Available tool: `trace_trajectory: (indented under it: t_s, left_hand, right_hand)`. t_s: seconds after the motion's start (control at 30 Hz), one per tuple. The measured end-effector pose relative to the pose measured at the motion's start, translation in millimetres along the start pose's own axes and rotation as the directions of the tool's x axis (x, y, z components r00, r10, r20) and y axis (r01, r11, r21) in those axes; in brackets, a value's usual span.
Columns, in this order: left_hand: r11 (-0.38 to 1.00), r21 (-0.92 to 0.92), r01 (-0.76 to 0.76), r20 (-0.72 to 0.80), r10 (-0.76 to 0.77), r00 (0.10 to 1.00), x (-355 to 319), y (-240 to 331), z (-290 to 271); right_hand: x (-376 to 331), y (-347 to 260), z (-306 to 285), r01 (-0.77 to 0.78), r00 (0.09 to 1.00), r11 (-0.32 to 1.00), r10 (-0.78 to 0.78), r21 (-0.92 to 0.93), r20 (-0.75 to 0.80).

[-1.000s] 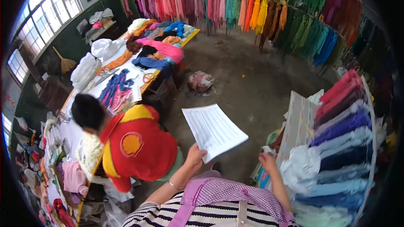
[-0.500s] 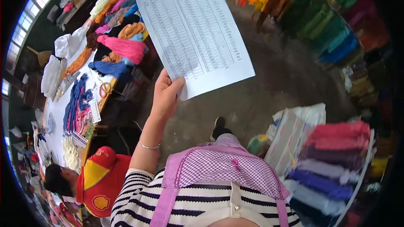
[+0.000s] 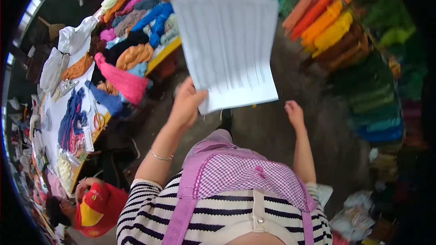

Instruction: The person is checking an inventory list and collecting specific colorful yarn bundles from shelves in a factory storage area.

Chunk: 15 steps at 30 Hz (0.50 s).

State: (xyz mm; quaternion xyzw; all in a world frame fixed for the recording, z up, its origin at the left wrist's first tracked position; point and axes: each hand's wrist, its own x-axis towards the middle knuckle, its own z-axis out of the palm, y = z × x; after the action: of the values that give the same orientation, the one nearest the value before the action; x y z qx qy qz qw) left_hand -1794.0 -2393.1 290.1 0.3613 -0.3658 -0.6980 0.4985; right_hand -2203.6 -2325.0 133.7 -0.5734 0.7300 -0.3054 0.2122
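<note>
My left hand (image 3: 185, 102) is closed on the lower left corner of a white paper sheet (image 3: 229, 54), its thumb lying on top. Printed table columns cover the sheet, which is slightly blurred and bends near its lower part. My right hand (image 3: 295, 114) hangs off to the right of the paper, loosely curled with the fingers a little apart and nothing visible in it. A checked purple apron (image 3: 240, 174) covers my front.
Along the left runs a table (image 3: 165, 59) with a yellow edge, bearing colourful yarn skeins (image 3: 125, 84) and scissors (image 3: 99, 121). A person in red (image 3: 102, 206) sits beside it. Skeins hang on a rack (image 3: 336, 31) at right; plastic bags (image 3: 356, 215) lie lower right.
My view has turned and moved forward, with the left-hand table and hanging skeins shifting. The paper has tilted in my left hand. My right hand has come into view; the folded-yarn pile has left it.
</note>
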Motion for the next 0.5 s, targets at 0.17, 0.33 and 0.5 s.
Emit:
trace_trajectory:
  t_s: [0.17, 0.33, 0.5]
  left_hand:
    - [0.914, -0.145, 0.378, 0.16, -0.356, 0.921, 108, -68, 27]
    - [0.894, -0.149, 0.422, 0.138, -0.404, 0.905, 213, -70, 39]
    - [0.952, -0.193, 0.237, -0.071, -0.254, 0.965, 342, -35, 18]
  right_hand:
    - [14, 76, 22, -0.177, 0.891, 0.984, 0.162, -0.005, 0.424]
    - [41, 91, 11, -0.239, 0.644, 0.919, 0.391, -0.313, 0.657]
    - [149, 128, 22, -0.302, 0.539, 0.853, 0.521, -0.426, 0.662]
